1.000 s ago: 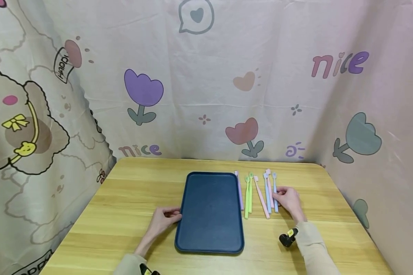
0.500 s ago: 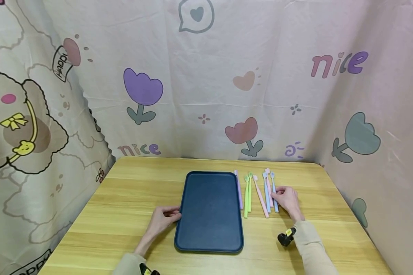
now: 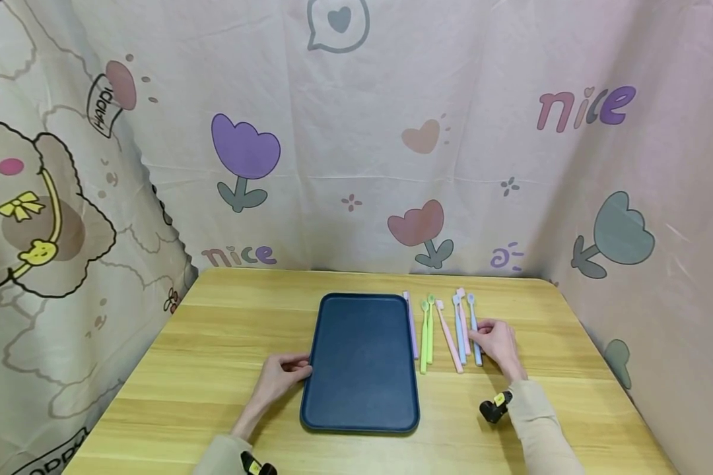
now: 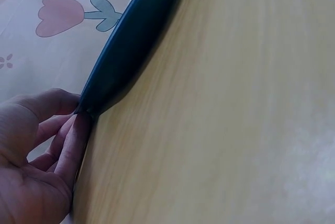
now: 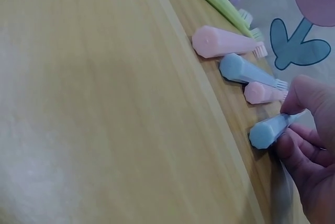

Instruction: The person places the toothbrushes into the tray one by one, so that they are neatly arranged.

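Observation:
A dark blue tray [image 3: 361, 363] lies flat on the wooden table. My left hand [image 3: 280, 379] grips its left rim; in the left wrist view the thumb and fingers meet at the tray's edge [image 4: 125, 56]. Right of the tray, my right hand [image 3: 499, 343] pinches the handle of the rightmost blue toothbrush [image 5: 264, 134] between thumb and fingers. This toothbrush lies at or very near the table. Just left of it are a pink toothbrush [image 5: 261, 92] and another blue toothbrush [image 5: 243, 68].
Further left lie a slanted pink toothbrush [image 3: 449, 340], two green toothbrushes [image 3: 424, 343] and a purple toothbrush [image 3: 412, 330] against the tray's right side. The wooden table [image 3: 226, 316] ends at a printed curtain [image 3: 344, 132] behind and at both sides.
The right hand has turned the rightmost blue toothbrush slightly, its head shifting left and its handle end right. The left hand stays on the tray. The head view tilts slightly.

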### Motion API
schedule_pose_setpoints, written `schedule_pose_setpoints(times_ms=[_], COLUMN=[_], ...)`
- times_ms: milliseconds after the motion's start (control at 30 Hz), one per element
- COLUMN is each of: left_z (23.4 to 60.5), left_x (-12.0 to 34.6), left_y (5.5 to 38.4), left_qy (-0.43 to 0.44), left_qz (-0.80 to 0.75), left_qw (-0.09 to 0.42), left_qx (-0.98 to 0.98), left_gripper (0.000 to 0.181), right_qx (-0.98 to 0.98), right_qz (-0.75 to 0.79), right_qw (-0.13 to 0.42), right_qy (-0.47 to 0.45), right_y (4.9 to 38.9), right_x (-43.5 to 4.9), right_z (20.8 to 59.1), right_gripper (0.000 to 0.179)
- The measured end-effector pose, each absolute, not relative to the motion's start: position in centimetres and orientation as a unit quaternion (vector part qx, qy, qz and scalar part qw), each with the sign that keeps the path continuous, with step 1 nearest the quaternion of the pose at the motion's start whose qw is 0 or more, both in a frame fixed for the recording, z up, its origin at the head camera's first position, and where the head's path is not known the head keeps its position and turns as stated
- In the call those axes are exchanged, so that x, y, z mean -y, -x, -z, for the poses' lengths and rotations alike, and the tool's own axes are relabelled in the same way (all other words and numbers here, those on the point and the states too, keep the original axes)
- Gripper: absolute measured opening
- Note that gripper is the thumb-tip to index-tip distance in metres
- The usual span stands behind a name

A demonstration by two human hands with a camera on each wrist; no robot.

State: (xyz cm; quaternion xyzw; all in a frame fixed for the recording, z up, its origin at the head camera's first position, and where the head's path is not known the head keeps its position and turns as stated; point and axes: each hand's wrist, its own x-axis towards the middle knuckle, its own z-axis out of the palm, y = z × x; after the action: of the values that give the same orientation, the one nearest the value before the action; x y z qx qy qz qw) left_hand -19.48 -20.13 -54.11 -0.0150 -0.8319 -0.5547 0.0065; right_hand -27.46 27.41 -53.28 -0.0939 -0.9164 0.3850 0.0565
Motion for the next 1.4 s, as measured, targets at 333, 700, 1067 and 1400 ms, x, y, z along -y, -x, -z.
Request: schedule_pose_setpoints(times_ms=[333,700,1067,1400], left_z=[54.0,53.9,54.0,54.0], left_x=[20.1,20.1,20.2,20.1], left_y=[19.4,19.4,19.4,19.4], left_qy=[0.012,0.007,0.01,0.003], left_qz=[0.56,0.56,0.556,0.555], left_qw=[0.004,-0.002,-0.001,0.003], left_qx=[0.829,0.829,0.831,0.832], left_gripper=[0.032,0.032,0.032,0.031], right_qx=[0.894,0.853,0.823,0.819], right_qz=[-0.426,-0.507,-0.563,-0.572], right_qw=[0.082,0.072,0.048,0.027], right_qy=[0.111,0.097,0.063,0.034], right_y=[27.0,26.9,26.1,25.4], right_x=[-27.3,-26.9,-25.5,-22.2], right_z=[53.3,52.4,50.7,49.3], right_gripper=[0.033,0.033,0.036,0.036])
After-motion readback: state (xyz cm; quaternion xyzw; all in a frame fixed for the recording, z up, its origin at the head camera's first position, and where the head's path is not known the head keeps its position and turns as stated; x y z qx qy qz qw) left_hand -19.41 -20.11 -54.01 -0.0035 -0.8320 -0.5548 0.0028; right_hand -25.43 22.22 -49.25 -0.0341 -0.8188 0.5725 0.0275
